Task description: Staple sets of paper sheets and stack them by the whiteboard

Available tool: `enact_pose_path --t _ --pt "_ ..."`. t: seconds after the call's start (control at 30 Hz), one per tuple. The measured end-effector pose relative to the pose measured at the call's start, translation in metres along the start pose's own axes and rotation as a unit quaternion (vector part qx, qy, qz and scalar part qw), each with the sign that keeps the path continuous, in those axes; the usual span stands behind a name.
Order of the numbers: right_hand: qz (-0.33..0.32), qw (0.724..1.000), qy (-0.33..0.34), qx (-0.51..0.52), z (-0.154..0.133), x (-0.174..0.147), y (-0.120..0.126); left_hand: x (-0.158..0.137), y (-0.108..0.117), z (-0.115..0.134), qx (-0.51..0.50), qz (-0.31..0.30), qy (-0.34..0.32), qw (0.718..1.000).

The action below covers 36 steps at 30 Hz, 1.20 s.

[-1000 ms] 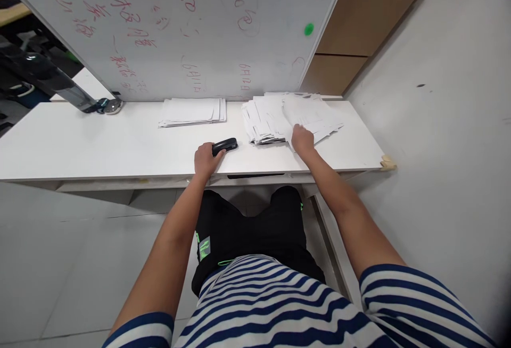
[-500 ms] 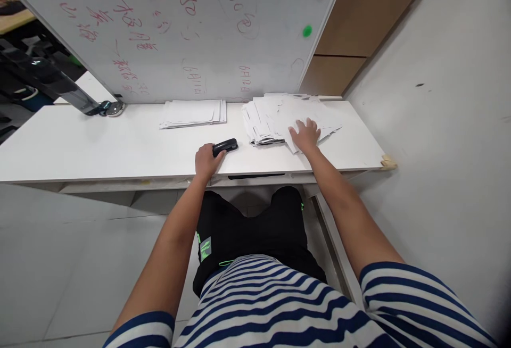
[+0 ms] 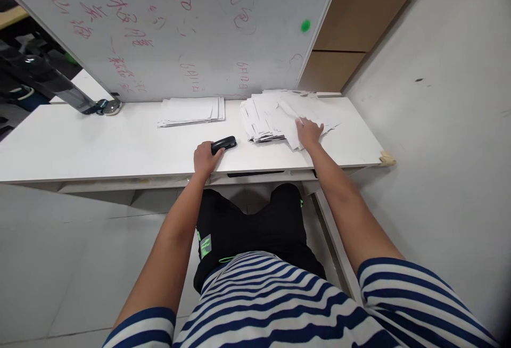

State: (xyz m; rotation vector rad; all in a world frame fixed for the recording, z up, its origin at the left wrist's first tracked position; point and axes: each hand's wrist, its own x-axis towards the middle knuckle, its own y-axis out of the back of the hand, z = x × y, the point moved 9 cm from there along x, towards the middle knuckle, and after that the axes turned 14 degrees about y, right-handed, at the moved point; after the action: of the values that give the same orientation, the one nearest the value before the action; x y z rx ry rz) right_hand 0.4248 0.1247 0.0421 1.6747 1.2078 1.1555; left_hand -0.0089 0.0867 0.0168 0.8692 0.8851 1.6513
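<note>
My left hand [image 3: 205, 158] is wrapped round the rear of a black stapler [image 3: 224, 145], which lies on the white desk with its front end pointing right. My right hand [image 3: 309, 133] is on a loose, spread pile of white papers [image 3: 261, 117] at the right of the desk. Its fingers are drawn in on a top sheet [image 3: 291, 124], which buckles beside them; the fingertips are partly hidden. To the left, a neater stack of white papers [image 3: 191, 111] lies flat near the back of the desk.
A whiteboard [image 3: 159, 60] with red writing stands along the desk's back edge. Green and red magnets [image 3: 305, 25] stick to its right side. A metal-and-glass object [image 3: 109, 107] rests at the far left. Cardboard boxes [image 3: 339, 74] and a wall [image 3: 439, 124] bound the right.
My right hand's fingers have drawn in from a spread pose, and the top sheet beneath has buckled. My left hand and the stapler stay in place; the view has shifted slightly.
</note>
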Motion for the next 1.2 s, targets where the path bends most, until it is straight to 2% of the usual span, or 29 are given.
enact_pose_path --t 0.1,0.27,0.33,0.4,0.47,0.57,0.63,0.73,0.83,0.93,1.03,1.1,1.2 --pt "0.037 0.998 -0.025 0.038 0.010 -0.002 0.017 0.001 0.001 0.000 -0.007 0.000 0.004 1.000" --pt "0.150 0.980 -0.051 0.123 0.024 -0.020 0.043 -0.003 0.009 -0.006 -0.042 0.035 0.023 0.998" --pt "0.194 0.968 -0.063 0.146 0.030 -0.032 0.051 -0.010 0.017 -0.003 -0.050 0.063 0.003 0.997" --pt "0.235 0.956 -0.077 0.157 0.039 -0.047 0.059 -0.020 0.024 0.010 -0.051 0.075 -0.041 0.995" --pt "0.271 0.946 -0.088 0.158 0.047 -0.064 0.069 -0.030 0.025 0.038 -0.044 0.062 -0.100 0.992" --pt "0.316 0.931 -0.105 0.151 0.059 -0.095 0.085 -0.039 0.014 0.111 -0.023 0.006 -0.206 0.978" --pt "0.337 0.921 -0.126 0.152 0.067 -0.116 0.094 -0.040 -0.003 0.173 -0.011 -0.043 -0.273 0.961" --pt "0.358 0.902 -0.183 0.157 0.083 -0.149 0.104 -0.031 -0.035 0.263 0.012 -0.100 -0.332 0.938" --pt "0.400 0.874 -0.226 0.156 0.100 -0.184 0.121 -0.016 -0.071 0.329 0.058 -0.151 -0.352 0.922" --pt "0.482 0.828 -0.215 0.189 0.114 -0.223 0.142 0.002 -0.104 0.366 0.114 -0.181 -0.353 0.911" --pt "0.531 0.794 -0.205 0.214 0.126 -0.263 0.152 0.021 -0.125 0.383 0.145 -0.173 -0.332 0.916" --pt "0.528 0.794 -0.217 0.208 0.133 -0.290 0.147 0.029 -0.136 0.382 0.165 -0.171 -0.291 0.927" --pt "0.484 0.818 -0.247 0.190 0.140 -0.326 0.127 0.026 -0.146 0.380 0.197 -0.158 -0.268 0.930"
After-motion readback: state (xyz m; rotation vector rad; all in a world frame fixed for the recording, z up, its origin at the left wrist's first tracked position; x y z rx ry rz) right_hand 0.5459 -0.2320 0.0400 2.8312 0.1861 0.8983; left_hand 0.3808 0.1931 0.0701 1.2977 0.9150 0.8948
